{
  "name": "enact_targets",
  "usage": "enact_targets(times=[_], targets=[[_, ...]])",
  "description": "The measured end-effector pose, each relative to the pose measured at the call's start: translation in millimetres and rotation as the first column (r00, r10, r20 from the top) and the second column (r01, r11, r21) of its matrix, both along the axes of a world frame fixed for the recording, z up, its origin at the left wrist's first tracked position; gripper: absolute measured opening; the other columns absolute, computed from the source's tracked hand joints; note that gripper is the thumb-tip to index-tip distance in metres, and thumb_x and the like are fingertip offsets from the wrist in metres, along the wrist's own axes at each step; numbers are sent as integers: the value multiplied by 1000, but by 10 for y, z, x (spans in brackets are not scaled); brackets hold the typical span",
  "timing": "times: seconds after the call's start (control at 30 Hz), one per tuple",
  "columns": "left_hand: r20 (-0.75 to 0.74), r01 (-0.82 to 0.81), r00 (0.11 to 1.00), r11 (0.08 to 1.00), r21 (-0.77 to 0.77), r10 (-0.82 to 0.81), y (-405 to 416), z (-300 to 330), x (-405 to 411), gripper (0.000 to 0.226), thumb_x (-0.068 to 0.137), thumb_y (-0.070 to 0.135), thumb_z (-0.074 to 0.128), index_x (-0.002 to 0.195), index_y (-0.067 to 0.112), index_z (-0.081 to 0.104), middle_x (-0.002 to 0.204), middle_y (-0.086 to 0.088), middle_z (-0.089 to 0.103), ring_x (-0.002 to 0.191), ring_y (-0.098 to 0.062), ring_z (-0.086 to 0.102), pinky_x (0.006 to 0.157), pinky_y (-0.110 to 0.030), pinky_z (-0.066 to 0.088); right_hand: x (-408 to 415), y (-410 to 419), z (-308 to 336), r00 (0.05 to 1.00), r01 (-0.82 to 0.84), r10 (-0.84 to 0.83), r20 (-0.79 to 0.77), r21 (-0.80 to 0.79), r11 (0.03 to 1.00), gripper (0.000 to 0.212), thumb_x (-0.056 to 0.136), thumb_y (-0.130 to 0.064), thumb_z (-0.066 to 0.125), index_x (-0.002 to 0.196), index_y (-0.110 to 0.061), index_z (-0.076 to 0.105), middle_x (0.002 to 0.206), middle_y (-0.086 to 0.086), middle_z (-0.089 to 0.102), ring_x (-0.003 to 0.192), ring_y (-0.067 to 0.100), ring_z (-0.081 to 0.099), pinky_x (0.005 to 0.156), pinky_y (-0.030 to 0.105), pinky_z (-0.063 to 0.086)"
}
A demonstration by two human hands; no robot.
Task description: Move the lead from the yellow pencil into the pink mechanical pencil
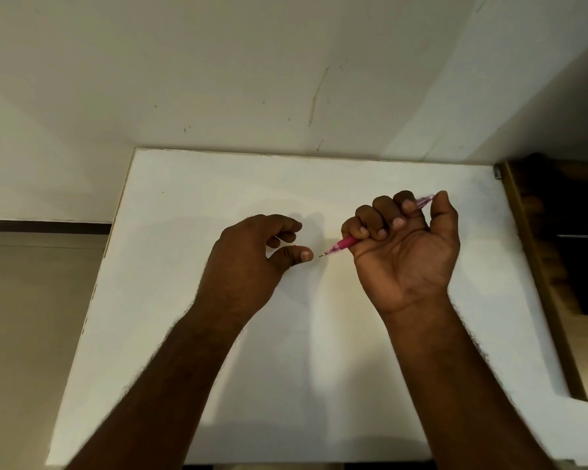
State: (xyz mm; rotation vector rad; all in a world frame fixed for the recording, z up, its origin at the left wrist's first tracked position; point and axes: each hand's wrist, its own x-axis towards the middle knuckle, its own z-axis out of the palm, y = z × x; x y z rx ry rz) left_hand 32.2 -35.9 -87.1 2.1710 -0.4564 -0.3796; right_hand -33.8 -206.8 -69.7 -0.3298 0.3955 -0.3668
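My right hand (404, 245) is closed in a fist around the pink mechanical pencil (342, 245), thumb resting on its rear end at the upper right. The pencil's metal tip points down-left toward my left hand (252, 256). My left hand hovers above the white table (184, 300), fingers curled and thumb extended toward the pencil tip, a small gap between them. A tiny yellowish speck shows between my left thumb and fingers; whether a lead is pinched there cannot be told. The yellow pencil is hidden or out of view.
The white table meets a cream wall (286, 79) at the back. A wooden shelf or cabinet (557, 266) with dark contents stands past the table's right edge. Beige floor (31, 317) lies off the left edge.
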Motion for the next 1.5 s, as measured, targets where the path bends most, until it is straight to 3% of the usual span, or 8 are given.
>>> enact_targets(times=[0.43, 0.57, 0.8, 0.9, 1.0, 1.17, 1.3, 1.5], targets=[[45, -63, 997, 984, 167, 56, 59, -30, 43, 30, 77, 45, 79, 101, 28, 73, 87, 11, 70, 75, -6, 65, 71, -23, 49, -12, -24, -21, 999, -23, 23, 33, -2, 1000, 48, 100, -53, 34, 72, -16, 48, 61, -3, 38, 57, 15, 29, 59, 30, 33], [19, -55, 998, 977, 206, 53, 71, -37, 52, 31, 75, 38, 83, 102, 29, 72, 86, 12, 68, 75, -2, 63, 66, -14, 42, -22, -21, -31, 999, -26, 27, 37, -11, 1000, 42, 98, -45, 33, 79, -14, 54, 67, 0, 44, 60, 16, 35, 62, 31, 36], [1, -39, 999, 957, 287, 40, 80, -29, 40, 34, 75, 33, 83, 107, 28, 70, 85, 12, 67, 75, -8, 63, 66, -20, 41, 70, 27, -31, 957, -81, 2, -289, -264, 961, 27, 101, -9, 51, 119, 0, 69, 85, 7, 57, 68, 16, 56, 66, 30, 54], [-7, -57, 998, 958, 282, 61, 60, -13, 30, 36, 75, 35, 83, 107, 27, 70, 83, 9, 70, 77, -12, 66, 70, -23, 44, 59, 92, -72, 897, -224, -36, -441, -524, 822, 18, 100, -8, 59, 111, -11, 74, 93, 0, 76, 73, 15, 69, 75, 32, 61], [-32, -70, 996, 959, 275, 82, 45, 1, 39, 41, 73, 36, 85, 109, 26, 70, 81, 7, 70, 76, -12, 66, 70, -23, 44, 49, 165, -148, 744, -494, -215, -633, -738, 460, 10, 94, -19, 70, 99, -27, 75, 88, -9, 77, 81, 13, 73, 83, 38, 63], [-46, -71, 995, 957, 281, 88, 27, 17, 37, 42, 72, 37, 85, 109, 25, 70, 82, 7, 71, 79, -13, 66, 73, -24, 45, 20, 229, -277, 661, -685, -375, -650, -726, 52, 17, 89, -33, 76, 100, -20, 77, 90, -7, 76, 79, 9, 67, 84, 28, 56], [-51, -63, 995, 953, 296, 81, 14, 30, 34, 42, 74, 37, 84, 111, 25, 70, 84, 5, 72, 81, -14, 66, 73, -23, 41, 18, 250, -315, 651, -719, -418, -634, -692, -72, 20, 88, -38, 76, 93, -19, 77, 81, -5, 73, 72, 12, 64, 77, 27, 53], [-46, -55, 996, 948, 312, 73, 18, 33, 41, 43, 75, 37, 83, 113, 24, 69, 89, 4, 73, 83, -16, 68, 76, -25, 45, 40, 269, -344, 633, -744, -445, -633, -656, -125, 27, 88, -42, 76, 96, -17, 76, 88, 0, 77, 70, 12, 58, 77, 24, 45]])
